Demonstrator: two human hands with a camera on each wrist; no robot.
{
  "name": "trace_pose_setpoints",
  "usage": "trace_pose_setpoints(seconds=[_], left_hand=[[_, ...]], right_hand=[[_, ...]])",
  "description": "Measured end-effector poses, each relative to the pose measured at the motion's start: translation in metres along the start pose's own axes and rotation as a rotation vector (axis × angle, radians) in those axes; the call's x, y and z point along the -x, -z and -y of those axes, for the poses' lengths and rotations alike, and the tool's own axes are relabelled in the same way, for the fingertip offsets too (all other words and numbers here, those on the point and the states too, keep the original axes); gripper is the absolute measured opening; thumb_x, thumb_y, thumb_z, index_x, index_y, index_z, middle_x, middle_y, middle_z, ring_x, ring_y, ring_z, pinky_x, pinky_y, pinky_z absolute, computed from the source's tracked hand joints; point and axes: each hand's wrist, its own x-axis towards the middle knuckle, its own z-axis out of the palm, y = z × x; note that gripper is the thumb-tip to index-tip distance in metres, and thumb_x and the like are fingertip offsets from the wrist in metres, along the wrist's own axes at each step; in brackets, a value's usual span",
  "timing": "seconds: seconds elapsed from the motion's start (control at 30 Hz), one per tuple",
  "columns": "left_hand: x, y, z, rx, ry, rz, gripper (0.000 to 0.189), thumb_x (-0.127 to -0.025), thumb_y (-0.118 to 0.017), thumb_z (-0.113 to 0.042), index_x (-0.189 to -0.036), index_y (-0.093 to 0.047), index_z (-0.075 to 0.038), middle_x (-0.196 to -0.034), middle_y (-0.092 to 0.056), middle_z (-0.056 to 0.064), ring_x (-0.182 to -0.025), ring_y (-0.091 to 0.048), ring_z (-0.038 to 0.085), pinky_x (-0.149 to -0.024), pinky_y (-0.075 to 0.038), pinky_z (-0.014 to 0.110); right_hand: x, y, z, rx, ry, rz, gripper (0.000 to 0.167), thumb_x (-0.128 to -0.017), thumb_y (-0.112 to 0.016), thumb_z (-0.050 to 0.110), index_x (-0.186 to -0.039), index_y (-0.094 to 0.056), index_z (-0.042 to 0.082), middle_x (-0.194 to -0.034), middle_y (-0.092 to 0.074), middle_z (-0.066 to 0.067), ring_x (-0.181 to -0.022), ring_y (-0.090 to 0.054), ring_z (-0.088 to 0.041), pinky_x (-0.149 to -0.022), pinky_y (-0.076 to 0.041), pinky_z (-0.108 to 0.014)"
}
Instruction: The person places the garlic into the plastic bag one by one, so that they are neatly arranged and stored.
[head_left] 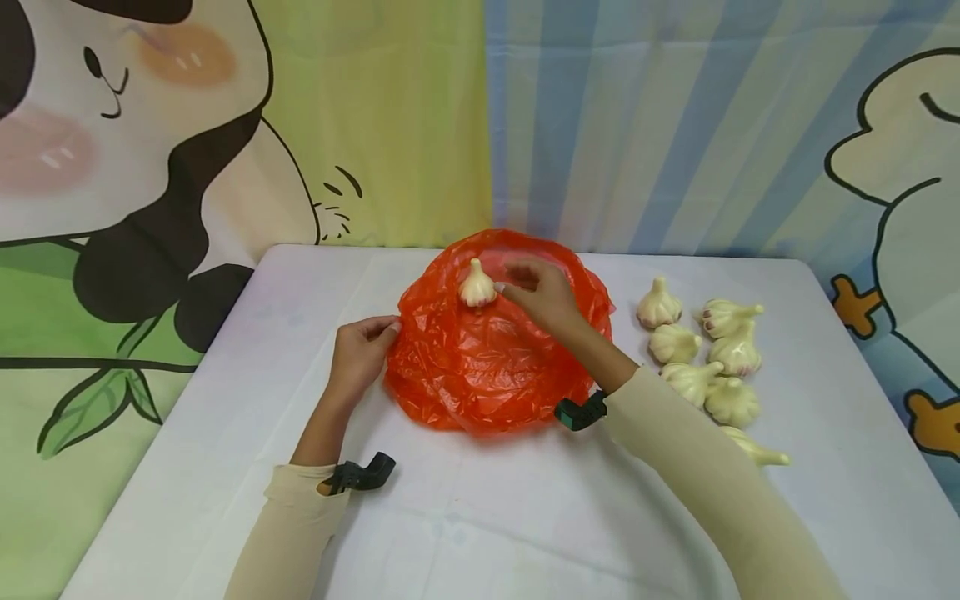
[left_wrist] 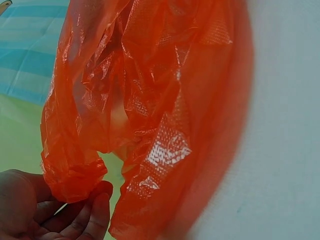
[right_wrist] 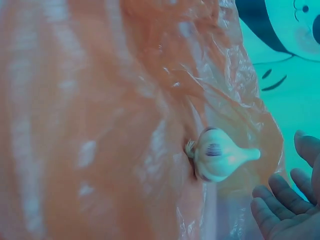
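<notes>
A red-orange plastic bag [head_left: 495, 358] lies spread and crumpled at the middle of the table. My left hand [head_left: 362, 354] pinches its left edge between thumb and fingers; the left wrist view shows the gathered plastic [left_wrist: 75, 180] at the fingertips. One garlic bulb [head_left: 477, 285], pale with purplish marks, sits against the bag's plastic toward its far side, stem up in the head view. Just right of that bulb is my right hand [head_left: 542, 293], its fingers loosely extended and apart from the garlic [right_wrist: 217, 155] in the right wrist view. Neither palm holds a bulb.
Several more garlic bulbs [head_left: 672, 343] lie grouped on the right of the white table [head_left: 465, 525], some touching. The lowest bulb [head_left: 753, 447] is partly covered by my right sleeve. A printed cloth backdrop [head_left: 600, 125] hangs behind the table's far edge.
</notes>
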Motion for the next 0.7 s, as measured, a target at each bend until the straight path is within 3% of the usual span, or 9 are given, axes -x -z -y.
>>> trace_pose_setpoints(seconds=[0.33, 0.53, 0.7], left_hand=[[0.002, 0.001, 0.002, -0.012, 0.007, 0.008, 0.030, -0.098, -0.059, -0.023, -0.118, -0.069, -0.003, -0.114, -0.067, 0.010, -0.101, -0.060, 0.019, -0.076, -0.053, 0.019], [0.004, -0.001, 0.003, -0.004, 0.015, 0.009, 0.030, -0.098, -0.058, -0.023, -0.117, -0.069, -0.003, -0.113, -0.067, 0.011, -0.099, -0.060, 0.020, -0.075, -0.053, 0.019], [0.004, -0.003, 0.003, -0.003, 0.000, 0.013, 0.029, -0.099, -0.058, -0.023, -0.117, -0.069, -0.003, -0.112, -0.067, 0.010, -0.098, -0.060, 0.020, -0.076, -0.053, 0.019]], right_hand=[[0.025, 0.011, 0.006, -0.053, 0.112, 0.151, 0.041, -0.090, -0.071, 0.010, -0.129, -0.060, 0.000, -0.126, -0.061, -0.016, -0.116, -0.058, -0.031, -0.096, -0.048, -0.037], [0.047, 0.021, 0.012, -0.126, 0.092, 0.201, 0.039, -0.090, -0.070, 0.009, -0.127, -0.061, -0.001, -0.125, -0.062, -0.015, -0.116, -0.058, -0.032, -0.095, -0.049, -0.035], [0.064, 0.035, 0.018, -0.129, 0.061, 0.202, 0.040, -0.091, -0.070, 0.013, -0.128, -0.061, 0.001, -0.127, -0.061, -0.014, -0.115, -0.060, -0.026, -0.092, -0.050, -0.033]])
